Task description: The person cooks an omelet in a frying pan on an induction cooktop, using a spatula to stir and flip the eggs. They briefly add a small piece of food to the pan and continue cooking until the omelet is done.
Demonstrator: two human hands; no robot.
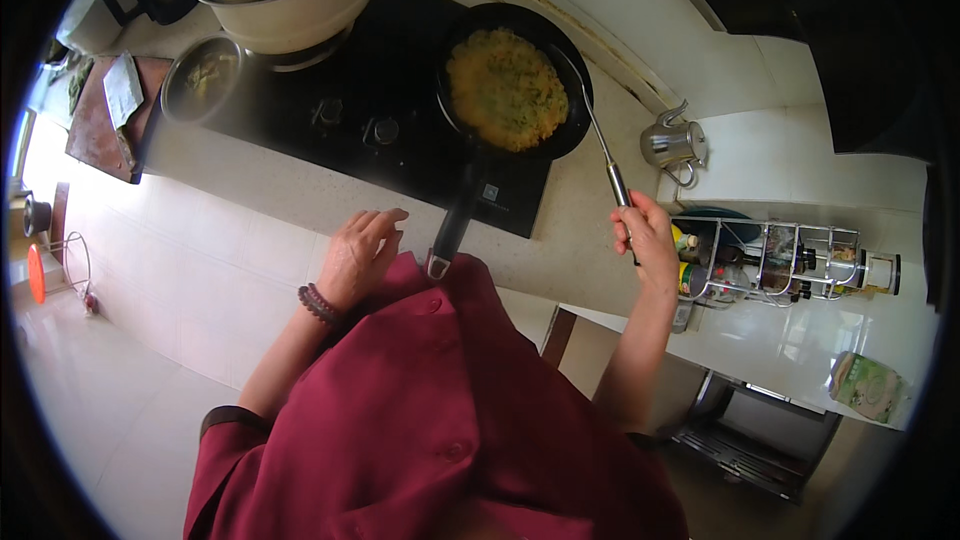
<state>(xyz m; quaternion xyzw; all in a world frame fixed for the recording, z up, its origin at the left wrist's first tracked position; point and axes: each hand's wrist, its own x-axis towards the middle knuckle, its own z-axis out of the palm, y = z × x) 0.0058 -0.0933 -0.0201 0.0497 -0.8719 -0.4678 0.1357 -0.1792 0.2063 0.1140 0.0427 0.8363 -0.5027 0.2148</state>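
Observation:
A round, golden egg pancake with green flecks [508, 90] lies in a black frying pan [517, 16] on the right side of the gas hob. My right hand [646, 240] grips the handle of a metal spatula [598, 131]; its head reaches the pan's right inner wall, where the dark surface makes it hard to see. My left hand [364, 255] wears a bead bracelet and holds nothing, its fingers loosely bent. It hovers by the counter's front edge, left of the pan's black handle [454, 229] and apart from it. That handle points towards my body.
A lidded enamel pot [292, 19] stands on the left burner of the black glass hob [409, 37]. Left of it are a metal bowl [202, 79] and a cleaver [122, 90] on a cutting board [94, 124]. Rightward stand a steel kettle [675, 142] and a wire condiment rack [776, 259].

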